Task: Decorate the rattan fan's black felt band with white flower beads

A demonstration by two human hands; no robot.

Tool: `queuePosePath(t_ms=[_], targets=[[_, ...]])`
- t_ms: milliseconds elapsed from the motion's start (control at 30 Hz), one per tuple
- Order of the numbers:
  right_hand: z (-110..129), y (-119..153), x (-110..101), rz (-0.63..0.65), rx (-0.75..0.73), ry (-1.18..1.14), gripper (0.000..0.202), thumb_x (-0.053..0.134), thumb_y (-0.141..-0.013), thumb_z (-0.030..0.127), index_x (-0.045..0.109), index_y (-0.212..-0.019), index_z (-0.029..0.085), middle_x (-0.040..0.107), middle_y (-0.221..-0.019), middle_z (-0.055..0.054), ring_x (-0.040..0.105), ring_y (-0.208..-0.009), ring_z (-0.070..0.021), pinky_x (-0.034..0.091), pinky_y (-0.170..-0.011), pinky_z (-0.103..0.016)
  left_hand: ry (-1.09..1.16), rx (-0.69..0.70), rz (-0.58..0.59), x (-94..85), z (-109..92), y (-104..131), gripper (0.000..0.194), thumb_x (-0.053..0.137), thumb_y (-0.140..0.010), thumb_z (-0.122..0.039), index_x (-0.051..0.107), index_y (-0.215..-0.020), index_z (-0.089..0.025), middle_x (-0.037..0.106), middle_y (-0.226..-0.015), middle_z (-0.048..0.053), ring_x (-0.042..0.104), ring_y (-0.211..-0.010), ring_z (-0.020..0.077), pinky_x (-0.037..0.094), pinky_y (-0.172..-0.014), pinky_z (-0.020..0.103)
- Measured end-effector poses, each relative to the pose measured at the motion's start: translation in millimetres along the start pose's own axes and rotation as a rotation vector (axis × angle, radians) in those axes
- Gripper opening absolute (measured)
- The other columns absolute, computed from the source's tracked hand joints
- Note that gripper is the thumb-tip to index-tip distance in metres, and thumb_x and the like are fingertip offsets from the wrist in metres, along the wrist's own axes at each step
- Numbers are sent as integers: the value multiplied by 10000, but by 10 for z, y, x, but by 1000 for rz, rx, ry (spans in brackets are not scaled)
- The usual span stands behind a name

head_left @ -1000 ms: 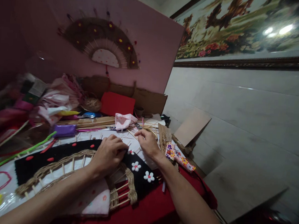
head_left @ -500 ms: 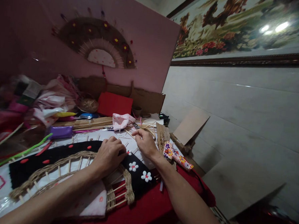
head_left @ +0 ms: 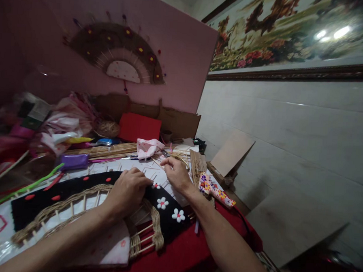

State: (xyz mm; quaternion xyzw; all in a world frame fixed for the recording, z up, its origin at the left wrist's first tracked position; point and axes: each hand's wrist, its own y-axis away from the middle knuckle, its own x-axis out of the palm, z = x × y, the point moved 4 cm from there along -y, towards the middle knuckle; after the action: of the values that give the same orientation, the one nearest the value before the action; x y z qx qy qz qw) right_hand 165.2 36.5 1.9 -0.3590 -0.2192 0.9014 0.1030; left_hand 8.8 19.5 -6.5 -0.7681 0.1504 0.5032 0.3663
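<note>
A half-round fan of sticks, twine and black cloth lies on the table, with a pale pink cloth piece at its centre. On its black band are white clay flowers with red centres and several red clay dots. My left hand rests on the band with fingers curled; its fingertips are beside a partly hidden flower, and what they hold cannot be seen. Further right, my right hand hovers past the band's outer edge, fingers bent together; anything between them is too small to make out.
A flower-patterned glue gun lies right of my right forearm. Behind are a pink spotted cloth, bundled sticks, a purple packet and a red card. Another fan hangs on the pink board.
My left hand has drawn slightly left along the band, so more of the flower by its fingertips shows. My right hand stays almost where it was.
</note>
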Motion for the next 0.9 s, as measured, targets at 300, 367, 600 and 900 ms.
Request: queuePosePath(t_ms=[300,367,600,900], targets=[[-2,-5,5,12,24,34,249,422,-756,132,653,-827,190,665,-779,-17,576,-727,-140,406,-677,-235,-210,164,28,18,-157,64,230,537,-759,-131,715,-798,-271,623,-737,50,492,-795,226,323,-729,395],[-1,-7,9,41,44,77,257,417,-766,139,652,-858,190,668,-800,-22,576,-737,-141,400,-673,-232,-188,158,19,36,-136,67,249,526,-754,-111,713,-797,-269,625,-739,47,498,-790,219,331,-729,390],[-76,-14,-76,214,207,297,335,425,-826,326,678,-687,156,649,-697,-90,560,-670,-183,346,-611,-277,9,-5,-127,45,71,71,377,418,-702,-12,637,-951,-193,635,-913,55,520,-878,202,406,-771,358],[-170,7,13,500,241,186,407,492,-816,392,714,-578,147,512,-437,-10,431,-442,-95,285,-489,-234,-9,-161,213,78,268,-246,352,422,-758,-119,557,-1080,-160,608,-936,106,542,-927,242,402,-812,363]])
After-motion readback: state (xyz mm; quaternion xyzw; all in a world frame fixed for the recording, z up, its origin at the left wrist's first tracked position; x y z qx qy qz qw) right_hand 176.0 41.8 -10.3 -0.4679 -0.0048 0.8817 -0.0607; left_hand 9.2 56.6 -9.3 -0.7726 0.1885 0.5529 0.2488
